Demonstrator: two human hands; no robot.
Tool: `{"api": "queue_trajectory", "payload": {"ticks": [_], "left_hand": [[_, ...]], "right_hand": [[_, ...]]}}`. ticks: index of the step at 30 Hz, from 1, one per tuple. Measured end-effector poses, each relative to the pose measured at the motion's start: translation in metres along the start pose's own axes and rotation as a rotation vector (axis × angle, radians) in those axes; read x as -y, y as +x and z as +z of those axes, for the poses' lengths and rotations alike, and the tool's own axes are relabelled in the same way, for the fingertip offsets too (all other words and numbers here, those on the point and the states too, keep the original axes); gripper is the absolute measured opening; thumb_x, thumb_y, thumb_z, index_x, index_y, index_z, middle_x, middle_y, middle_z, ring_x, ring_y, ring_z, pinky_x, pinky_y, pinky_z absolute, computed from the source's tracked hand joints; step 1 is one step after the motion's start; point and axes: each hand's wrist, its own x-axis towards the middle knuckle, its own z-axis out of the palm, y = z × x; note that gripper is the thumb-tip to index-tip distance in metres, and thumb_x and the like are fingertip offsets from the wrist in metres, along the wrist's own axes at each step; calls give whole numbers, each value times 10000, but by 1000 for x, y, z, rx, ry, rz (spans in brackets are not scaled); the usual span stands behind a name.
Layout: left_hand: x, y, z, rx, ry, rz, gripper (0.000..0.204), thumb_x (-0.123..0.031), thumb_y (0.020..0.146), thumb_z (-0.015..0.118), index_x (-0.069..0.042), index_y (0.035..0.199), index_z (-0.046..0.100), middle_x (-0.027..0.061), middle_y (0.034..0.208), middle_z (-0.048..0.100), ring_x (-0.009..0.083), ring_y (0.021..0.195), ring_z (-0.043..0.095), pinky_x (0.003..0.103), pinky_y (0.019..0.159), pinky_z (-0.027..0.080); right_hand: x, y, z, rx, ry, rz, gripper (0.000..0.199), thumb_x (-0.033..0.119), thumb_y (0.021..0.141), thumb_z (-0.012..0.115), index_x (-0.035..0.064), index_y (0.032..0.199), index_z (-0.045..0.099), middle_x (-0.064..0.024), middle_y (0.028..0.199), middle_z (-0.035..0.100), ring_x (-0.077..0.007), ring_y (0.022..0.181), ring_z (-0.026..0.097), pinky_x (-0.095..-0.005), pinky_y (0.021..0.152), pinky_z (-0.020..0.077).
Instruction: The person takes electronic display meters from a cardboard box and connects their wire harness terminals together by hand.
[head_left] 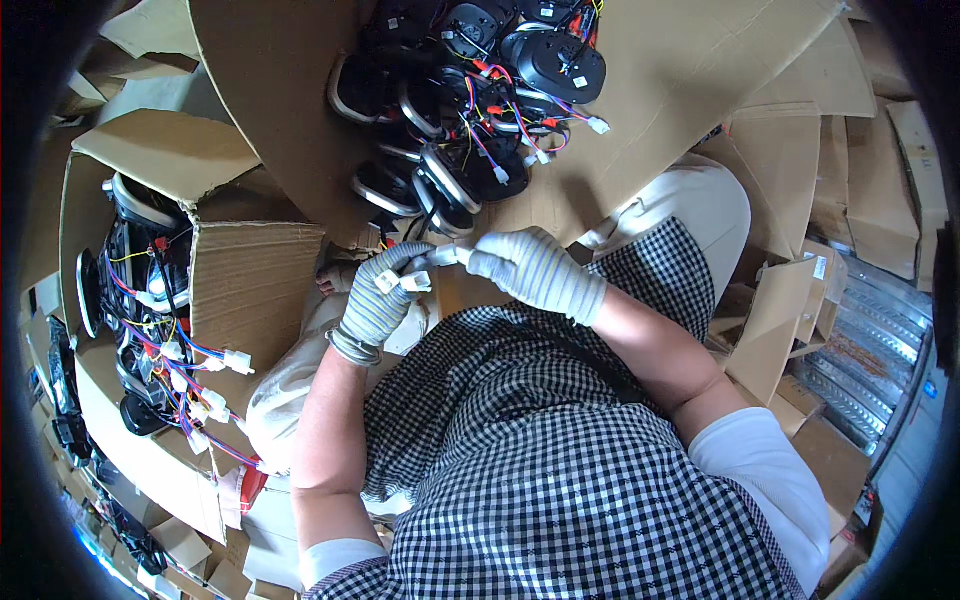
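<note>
Striped work gloves cover both my hands, which meet close together above my lap. My left hand is closed around a short cable end with white plug connectors sticking out below its fingers. Fingers pinched, my right hand grips the other end of a small pale grey strip that spans the gap between the hands; its exact kind is too small to tell. Just beyond them, black oval lamp-like units with silver rims and coloured wires lie piled on a cardboard sheet.
At left, an open cardboard box holds more black units, their wires and white connectors hanging over its edge. Cardboard flaps and boxes crowd the right side, near a ridged metal surface. A checked apron covers my lap.
</note>
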Motion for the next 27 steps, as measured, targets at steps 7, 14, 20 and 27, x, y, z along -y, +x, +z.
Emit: {"api": "queue_trajectory", "payload": {"ticks": [7,14,20,27], "left_hand": [[3,-3,-7,218,238,1,281,-190,800,604,-33,1033,612,109,870,657,184,758,619,295,715,483],[14,-9,-12,490,514,-129,333,-58,726,585,-41,1059,597,102,892,648,205,797,601,318,716,477],[0,-9,-15,534,530,-205,347,-208,776,550,-95,1102,589,90,953,649,277,830,611,349,720,482],[16,-13,-16,463,506,-57,398,-9,651,564,-15,1049,586,123,915,645,249,815,605,325,758,480]], "right_hand": [[-10,9,-4,388,5,-49,234,263,876,530,55,792,597,-117,605,560,-273,566,570,-382,544,428],[-23,3,29,452,-79,30,330,431,852,526,131,912,651,-109,752,628,-284,705,612,-396,662,459],[-25,4,31,415,-45,-18,244,305,856,548,85,773,612,-88,636,588,-267,606,589,-395,591,442],[-26,6,31,503,-68,63,250,348,850,543,125,871,653,-98,714,619,-270,671,601,-388,632,446]]}}
